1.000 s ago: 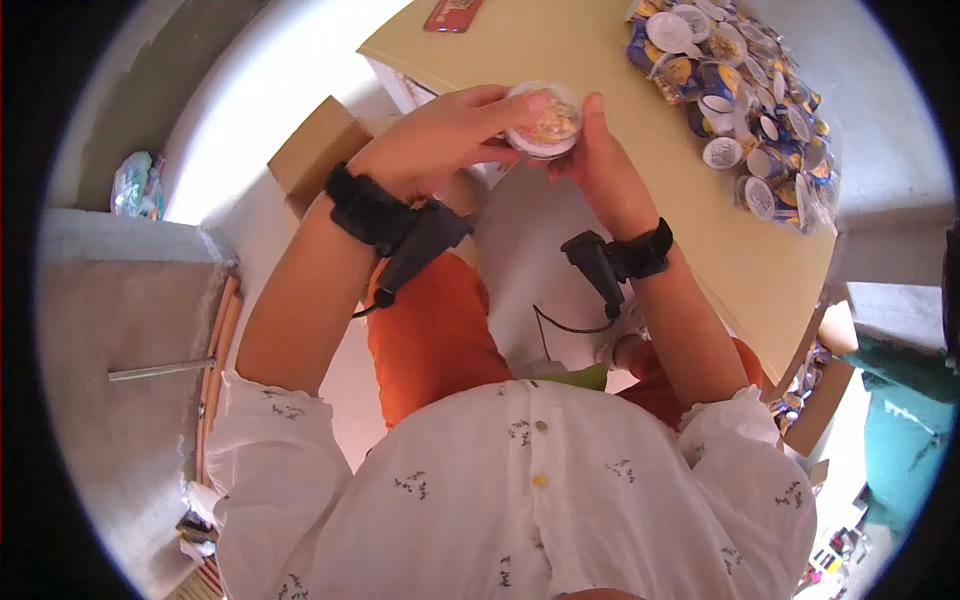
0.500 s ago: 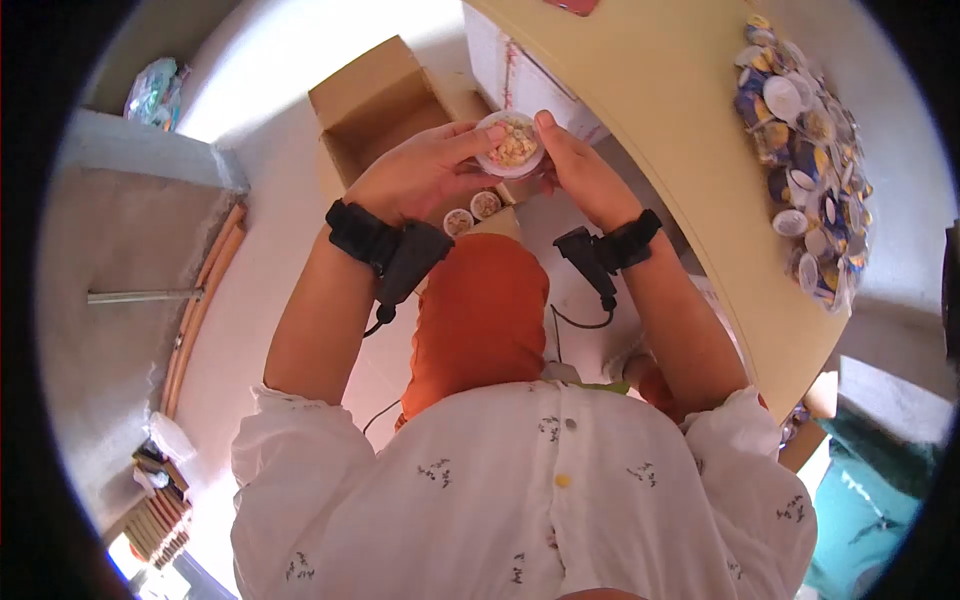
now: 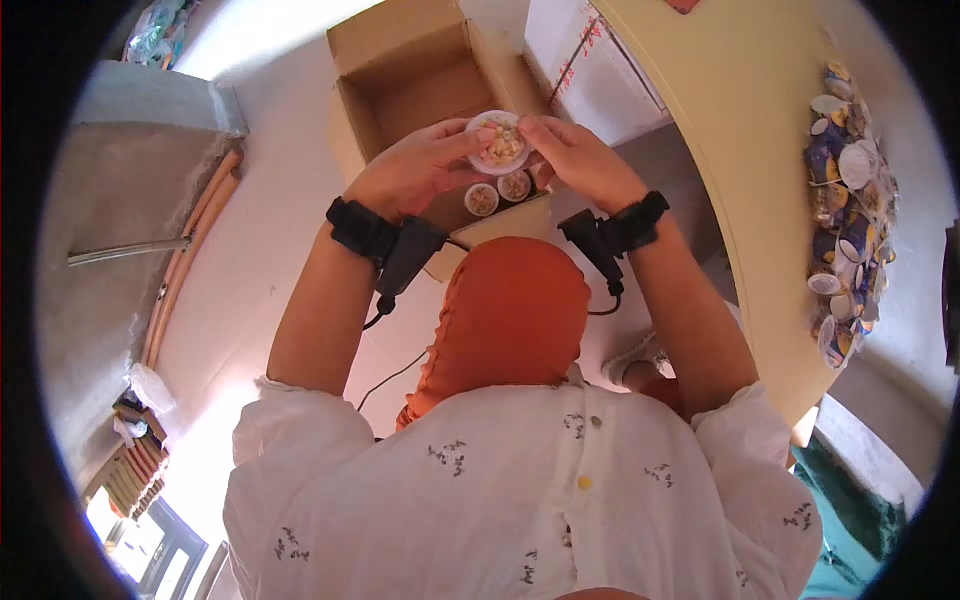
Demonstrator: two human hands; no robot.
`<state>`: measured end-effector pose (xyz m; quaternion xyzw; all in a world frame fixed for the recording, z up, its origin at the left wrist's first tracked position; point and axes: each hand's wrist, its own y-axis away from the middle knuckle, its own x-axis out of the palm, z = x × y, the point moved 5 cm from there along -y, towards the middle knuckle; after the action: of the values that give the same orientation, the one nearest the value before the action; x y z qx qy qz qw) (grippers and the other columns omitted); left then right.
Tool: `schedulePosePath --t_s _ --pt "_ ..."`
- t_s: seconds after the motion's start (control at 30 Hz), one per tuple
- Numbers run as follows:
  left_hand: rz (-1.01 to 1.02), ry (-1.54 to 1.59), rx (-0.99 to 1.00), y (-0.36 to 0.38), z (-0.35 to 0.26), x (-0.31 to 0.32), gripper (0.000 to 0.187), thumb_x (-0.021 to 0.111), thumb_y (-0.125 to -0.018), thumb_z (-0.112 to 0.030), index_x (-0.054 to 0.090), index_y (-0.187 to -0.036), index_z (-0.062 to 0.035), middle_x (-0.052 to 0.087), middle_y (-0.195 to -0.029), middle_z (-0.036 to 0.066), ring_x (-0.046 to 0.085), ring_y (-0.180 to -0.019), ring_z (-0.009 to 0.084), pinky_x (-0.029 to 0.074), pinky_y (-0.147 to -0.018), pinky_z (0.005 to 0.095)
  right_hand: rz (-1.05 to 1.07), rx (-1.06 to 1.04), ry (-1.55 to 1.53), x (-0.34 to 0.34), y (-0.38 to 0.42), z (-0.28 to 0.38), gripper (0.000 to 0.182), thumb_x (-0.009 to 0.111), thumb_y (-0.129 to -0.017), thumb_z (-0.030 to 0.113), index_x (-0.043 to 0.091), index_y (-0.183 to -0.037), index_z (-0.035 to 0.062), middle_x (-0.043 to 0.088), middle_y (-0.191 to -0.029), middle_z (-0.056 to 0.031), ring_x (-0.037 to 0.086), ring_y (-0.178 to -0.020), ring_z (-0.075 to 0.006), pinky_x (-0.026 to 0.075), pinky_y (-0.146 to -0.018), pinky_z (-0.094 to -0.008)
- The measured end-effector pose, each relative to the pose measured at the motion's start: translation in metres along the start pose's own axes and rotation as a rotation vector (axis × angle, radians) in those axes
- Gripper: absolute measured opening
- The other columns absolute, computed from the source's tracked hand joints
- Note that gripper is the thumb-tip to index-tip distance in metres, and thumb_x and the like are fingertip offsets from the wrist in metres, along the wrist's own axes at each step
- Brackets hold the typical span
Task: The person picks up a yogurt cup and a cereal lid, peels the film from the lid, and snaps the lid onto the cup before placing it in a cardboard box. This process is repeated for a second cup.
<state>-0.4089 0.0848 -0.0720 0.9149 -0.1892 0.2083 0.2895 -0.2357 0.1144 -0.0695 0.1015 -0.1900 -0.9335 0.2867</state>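
Note:
A small round cup (image 3: 503, 150) with a clear top and pale, crumbly contents is held between my two hands. My left hand (image 3: 425, 165) grips its left side, the thumb lying over the top. On the right side, my right hand (image 3: 580, 160) pinches the rim with thumb and fingers. Just below and behind the cup, an open cardboard box (image 3: 415, 85) stands on the floor. Two similar cups, a left one (image 3: 481, 200) and a right one (image 3: 514, 186), sit inside the box near its close edge. The undersides of my fingers are hidden.
To the right runs a yellowish table (image 3: 720, 130) with a large bag of packaged cups (image 3: 845, 210) on it. A white box with red markings (image 3: 600, 70) stands beyond the cardboard box. Pipes (image 3: 190, 255) lie along the left wall.
The view has shifted, so the cardboard box shows more fully and the table sits farther right. Both hands still hold the cup, now in front of the box's near part.

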Motion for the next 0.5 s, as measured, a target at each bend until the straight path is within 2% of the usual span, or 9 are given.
schedulePosePath --t_s 0.2,0.3,0.37,0.5 --pt "-0.093 -0.021 -0.051 -0.008 0.017 -0.022 0.050 0.061 -0.100 -0.033 0.050 -0.135 0.0008 0.058 -0.130 0.008 0.057 -0.121 0.0160 0.046 -0.105 0.0313 0.110 0.044 0.039 0.006 -0.026 -0.023 0.054 0.051 -0.101 0.049 0.061 -0.126 0.0021 0.067 -0.099 -0.0036 0.060 -0.072 -0.0101 0.048 -0.067 -0.0237" --pt "-0.099 -0.006 -0.065 -0.011 0.027 -0.033 0.050 0.061 -0.100 -0.032 0.050 -0.136 -0.0003 0.058 -0.130 0.008 0.056 -0.121 0.0165 0.046 -0.105 0.0315 0.100 -0.035 -0.064 0.013 -0.029 -0.018 0.053 0.051 -0.102 0.045 0.058 -0.131 0.0019 0.067 -0.099 -0.0032 0.061 -0.072 -0.0095 0.047 -0.067 -0.0235" --pt "-0.143 -0.006 -0.090 -0.011 0.036 -0.041 0.049 0.060 -0.100 -0.031 0.048 -0.138 -0.0008 0.056 -0.133 0.008 0.055 -0.124 0.0183 0.045 -0.107 0.0327 0.133 0.055 -0.017 0.016 -0.032 -0.022 0.050 0.052 -0.103 0.040 0.056 -0.134 0.0013 0.066 -0.098 -0.0024 0.059 -0.070 -0.0084 0.047 -0.067 -0.0227" --pt "-0.073 0.030 -0.071 -0.013 0.049 -0.051 0.049 0.060 -0.101 -0.028 0.046 -0.138 0.0010 0.056 -0.133 0.010 0.056 -0.123 0.0182 0.046 -0.106 0.0318 0.156 0.038 -0.105 0.026 -0.050 -0.053 0.046 0.054 -0.103 0.036 0.056 -0.134 0.0020 0.064 -0.094 -0.0012 0.056 -0.069 -0.0073 0.047 -0.065 -0.0216"
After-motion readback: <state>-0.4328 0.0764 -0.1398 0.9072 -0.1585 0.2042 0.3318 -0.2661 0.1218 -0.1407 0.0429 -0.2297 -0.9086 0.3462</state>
